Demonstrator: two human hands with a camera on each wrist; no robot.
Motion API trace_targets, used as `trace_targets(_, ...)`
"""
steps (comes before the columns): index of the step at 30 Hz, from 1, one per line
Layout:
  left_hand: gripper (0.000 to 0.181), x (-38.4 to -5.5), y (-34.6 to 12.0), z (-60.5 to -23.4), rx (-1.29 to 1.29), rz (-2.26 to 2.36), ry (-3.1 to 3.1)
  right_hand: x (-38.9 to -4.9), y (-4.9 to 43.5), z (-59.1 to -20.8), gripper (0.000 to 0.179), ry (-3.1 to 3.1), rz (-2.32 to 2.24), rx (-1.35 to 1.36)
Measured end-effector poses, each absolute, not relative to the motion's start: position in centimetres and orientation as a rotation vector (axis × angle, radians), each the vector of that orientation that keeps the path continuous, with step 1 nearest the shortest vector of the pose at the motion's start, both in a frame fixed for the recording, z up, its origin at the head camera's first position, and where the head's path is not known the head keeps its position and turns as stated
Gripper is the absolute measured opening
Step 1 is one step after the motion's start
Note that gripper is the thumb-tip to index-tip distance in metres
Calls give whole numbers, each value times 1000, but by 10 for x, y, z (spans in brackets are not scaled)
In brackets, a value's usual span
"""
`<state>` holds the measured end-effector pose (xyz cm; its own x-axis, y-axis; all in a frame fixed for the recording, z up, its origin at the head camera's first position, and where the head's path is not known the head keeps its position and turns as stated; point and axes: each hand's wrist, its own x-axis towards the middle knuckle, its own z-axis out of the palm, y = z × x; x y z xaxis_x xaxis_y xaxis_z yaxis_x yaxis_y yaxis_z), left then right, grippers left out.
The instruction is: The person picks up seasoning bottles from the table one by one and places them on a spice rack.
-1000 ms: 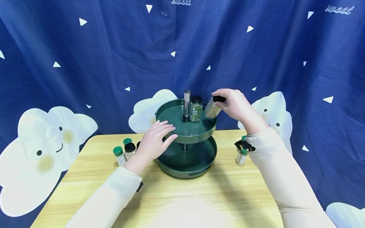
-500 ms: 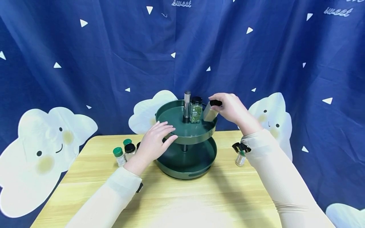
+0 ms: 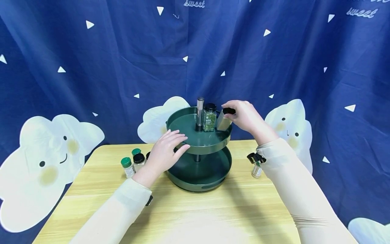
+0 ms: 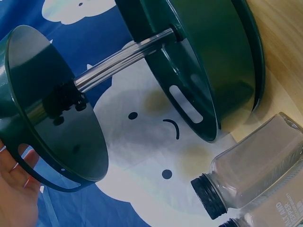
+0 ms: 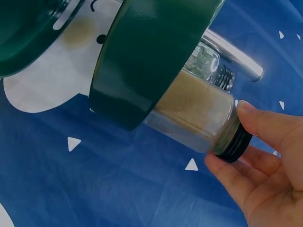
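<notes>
A dark green two-tier round rack point(image 3: 199, 149) stands on the table. My right hand point(image 3: 245, 117) pinches the black lid of a spice jar point(image 3: 223, 123) filled with pale powder. The jar leans slightly within the upper tier's right side; in the right wrist view the tier's wall hides its base. Beside it, a jar of green herbs point(image 3: 209, 119) stands upright near the metal post point(image 3: 199, 113). My left hand point(image 3: 164, 150) lies at the upper tier's left rim, fingers extended; in the left wrist view its fingers point(image 4: 29, 163) show by the rim's cut-out.
Left of the rack stand several jars, among them a green-lidded jar point(image 3: 127, 166) and a black-lidded jar point(image 3: 139, 161), partly behind my left forearm. A small green-lidded jar point(image 3: 256, 171) is under my right wrist. A blue curtain point(image 3: 195, 40) hangs behind the table point(image 3: 195, 210).
My right hand has lowered the powder jar and shifted it slightly left into the upper tier, and the jar leans less. My left hand has stayed in place.
</notes>
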<state>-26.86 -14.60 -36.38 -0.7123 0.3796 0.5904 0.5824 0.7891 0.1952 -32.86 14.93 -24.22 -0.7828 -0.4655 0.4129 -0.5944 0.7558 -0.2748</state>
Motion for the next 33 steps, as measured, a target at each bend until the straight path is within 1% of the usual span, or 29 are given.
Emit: trace_targets(33, 46, -268, -146, -364, -717, -526, -2434, -338, 142, -251, 37, -2624, 513, 843)
